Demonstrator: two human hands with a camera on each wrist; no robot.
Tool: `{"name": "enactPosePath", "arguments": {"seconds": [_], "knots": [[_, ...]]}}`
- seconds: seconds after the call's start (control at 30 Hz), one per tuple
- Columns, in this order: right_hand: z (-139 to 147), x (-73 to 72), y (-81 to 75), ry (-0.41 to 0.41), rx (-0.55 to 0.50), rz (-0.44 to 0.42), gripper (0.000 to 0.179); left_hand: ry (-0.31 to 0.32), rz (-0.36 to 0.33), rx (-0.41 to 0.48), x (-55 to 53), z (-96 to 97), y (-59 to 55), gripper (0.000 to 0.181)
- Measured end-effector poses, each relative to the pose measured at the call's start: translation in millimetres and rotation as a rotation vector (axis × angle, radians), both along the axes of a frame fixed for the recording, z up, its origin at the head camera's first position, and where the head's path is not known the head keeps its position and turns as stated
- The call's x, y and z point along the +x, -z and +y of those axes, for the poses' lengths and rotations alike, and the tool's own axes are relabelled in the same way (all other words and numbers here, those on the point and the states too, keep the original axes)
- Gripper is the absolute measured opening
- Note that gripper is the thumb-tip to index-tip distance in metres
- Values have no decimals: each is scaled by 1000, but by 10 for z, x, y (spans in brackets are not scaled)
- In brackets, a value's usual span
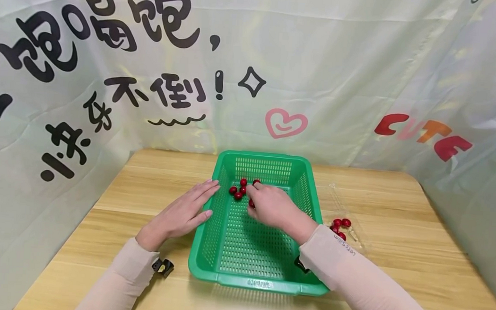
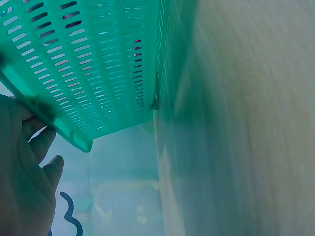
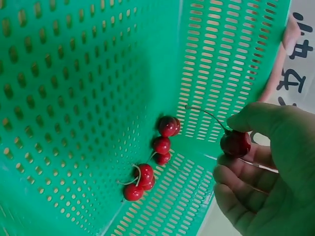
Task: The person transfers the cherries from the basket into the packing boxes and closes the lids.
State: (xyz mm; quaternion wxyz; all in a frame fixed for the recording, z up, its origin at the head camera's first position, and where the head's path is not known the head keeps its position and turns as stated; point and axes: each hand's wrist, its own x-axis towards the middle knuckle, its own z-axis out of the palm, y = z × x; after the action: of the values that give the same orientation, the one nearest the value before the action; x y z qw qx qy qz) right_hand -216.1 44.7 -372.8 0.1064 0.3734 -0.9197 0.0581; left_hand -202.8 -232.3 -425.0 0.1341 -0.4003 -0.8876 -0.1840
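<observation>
My right hand reaches into a green plastic basket. In the right wrist view its thumb and fingers pinch a dark red cherry with a long thin stem, held above the basket floor. Several more cherries lie on the floor near the far wall, some with stems. My left hand rests at the basket's left rim, fingers straight and thumb apart. From the left wrist view, the fingertips of that hand lie along the rim, and red shows through the slots.
Right of the basket, a clear plastic container holds several cherries, partly hidden by my right sleeve. A wooden table carries everything. Printed cloth hangs behind and at both sides.
</observation>
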Motion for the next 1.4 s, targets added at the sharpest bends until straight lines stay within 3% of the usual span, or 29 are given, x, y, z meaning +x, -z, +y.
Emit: {"name": "enactPosePath", "arguments": {"seconds": [0.4, 1.03, 1.4], "knots": [[37, -7, -146, -31, -8, 255, 11, -2, -2, -3, 1, -11, 2, 62], [231, 49, -467, -157, -74, 342, 17, -4, 3, -10, -4, -11, -2, 61], [416, 87, -645, -141, -125, 338, 21, -4, 10, -18, 2, -11, -10, 62]]}}
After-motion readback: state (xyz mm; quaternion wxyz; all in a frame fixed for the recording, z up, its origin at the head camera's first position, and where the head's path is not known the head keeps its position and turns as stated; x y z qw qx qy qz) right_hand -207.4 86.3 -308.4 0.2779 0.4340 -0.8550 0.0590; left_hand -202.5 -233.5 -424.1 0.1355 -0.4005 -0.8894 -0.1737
